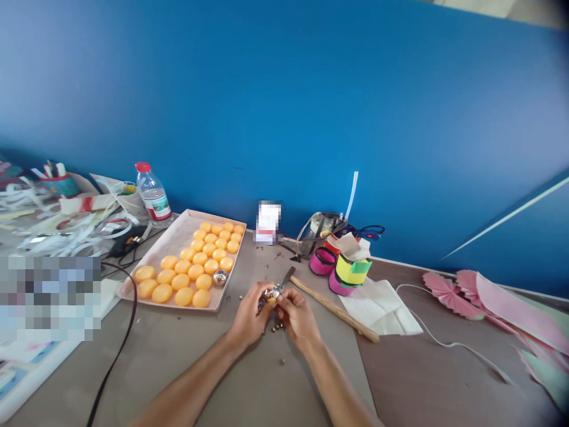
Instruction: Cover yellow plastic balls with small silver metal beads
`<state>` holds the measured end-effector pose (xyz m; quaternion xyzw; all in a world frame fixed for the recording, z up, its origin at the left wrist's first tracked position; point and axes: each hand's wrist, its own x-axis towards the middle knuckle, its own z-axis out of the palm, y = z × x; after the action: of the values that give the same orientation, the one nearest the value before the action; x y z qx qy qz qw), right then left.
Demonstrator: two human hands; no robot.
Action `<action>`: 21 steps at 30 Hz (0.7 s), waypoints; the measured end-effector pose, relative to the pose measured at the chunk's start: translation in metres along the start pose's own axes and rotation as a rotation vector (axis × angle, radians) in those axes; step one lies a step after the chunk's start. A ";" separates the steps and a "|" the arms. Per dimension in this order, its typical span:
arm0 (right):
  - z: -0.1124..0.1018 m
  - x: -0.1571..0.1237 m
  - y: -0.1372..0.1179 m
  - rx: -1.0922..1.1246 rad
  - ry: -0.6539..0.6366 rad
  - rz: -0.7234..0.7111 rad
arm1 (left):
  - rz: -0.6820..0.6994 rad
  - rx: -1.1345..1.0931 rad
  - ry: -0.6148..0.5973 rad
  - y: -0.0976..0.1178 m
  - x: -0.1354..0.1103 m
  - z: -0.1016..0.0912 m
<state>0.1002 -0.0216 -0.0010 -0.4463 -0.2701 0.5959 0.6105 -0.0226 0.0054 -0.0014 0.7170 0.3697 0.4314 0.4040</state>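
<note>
An orange ball partly covered in something shiny and silver (272, 294) is held between my two hands. My left hand (249, 315) curls round its left side, with the fingers closed. From the right, my right hand (299, 315) pinches at the ball with thumb and fingertips; any small piece between them is hidden. Several small silver bits (278, 327) lie on the table just below the ball. Left of my hands, a shallow pale tray (178, 228) holds rows of orange balls (184, 296) and one ball covered in silver (220, 277).
A dark flat blade (288, 276) and a wooden stick (338, 309) lie beyond and right of my hands. Farther right are pink and yellow bands (351, 273), white paper (382, 305) and pink paper fans (448, 293). A red-capped bottle (153, 196) stands behind the tray; a dark cable (128, 332) runs left.
</note>
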 end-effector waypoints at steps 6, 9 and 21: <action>-0.011 0.004 -0.008 -0.201 0.094 -0.214 | -0.149 -0.228 0.034 -0.008 0.001 0.005; -0.030 0.009 -0.016 -0.643 0.288 -0.521 | -0.178 -0.288 0.077 -0.012 0.005 0.004; -0.070 0.025 -0.005 -1.734 0.481 -0.525 | -0.185 -0.259 0.122 -0.014 0.006 0.000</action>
<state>0.1663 -0.0122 -0.0334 -0.7815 -0.5789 -0.0788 0.2189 -0.0230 0.0160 -0.0122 0.5945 0.3991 0.4790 0.5077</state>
